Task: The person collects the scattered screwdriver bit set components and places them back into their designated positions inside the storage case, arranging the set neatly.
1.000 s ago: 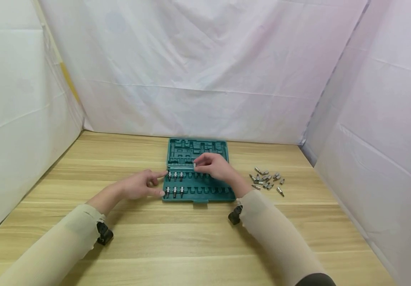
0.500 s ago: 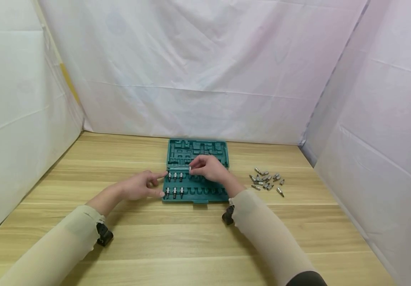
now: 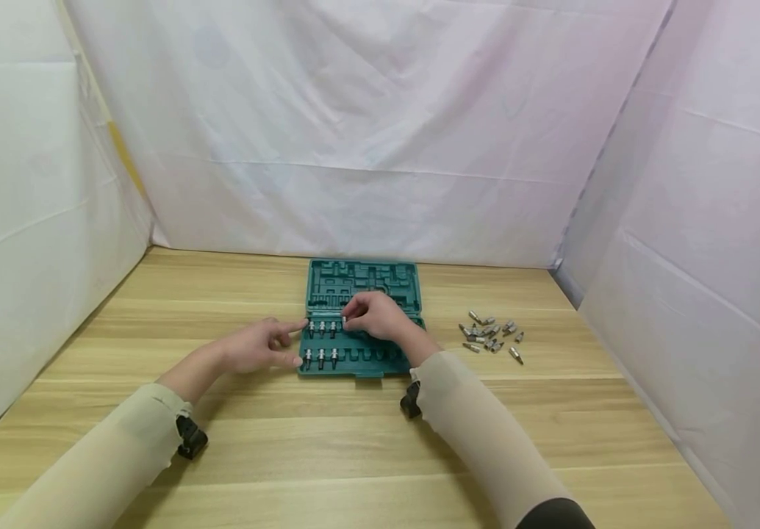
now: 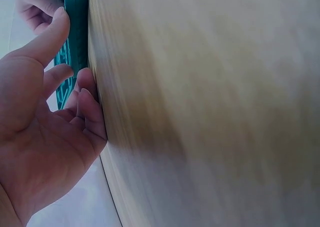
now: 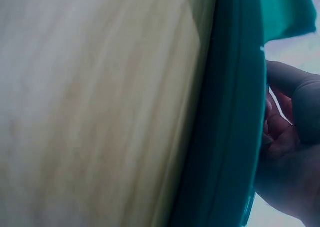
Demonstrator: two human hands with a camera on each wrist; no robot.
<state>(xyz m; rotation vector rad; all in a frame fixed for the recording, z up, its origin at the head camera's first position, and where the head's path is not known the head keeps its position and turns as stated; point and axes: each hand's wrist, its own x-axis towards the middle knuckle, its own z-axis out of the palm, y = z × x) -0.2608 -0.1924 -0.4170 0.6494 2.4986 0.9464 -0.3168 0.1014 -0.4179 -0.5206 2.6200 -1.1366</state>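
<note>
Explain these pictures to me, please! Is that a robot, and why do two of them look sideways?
No robot here, just a person's bare left hand and right hand. The wide picture comes from a camera on the person's head, looking down at the wooden table. The other two come from wrist cameras, so everything looks tipped over and very close.

On the table lies an open green case, with six metal bits in its slots, three in each row. More loose bits lie to the right of it. The right hand pinches one small bit by the back row, beside the three there. The left hand holds nothing; its pointing finger and thumb touch the case's left edge.
</note>
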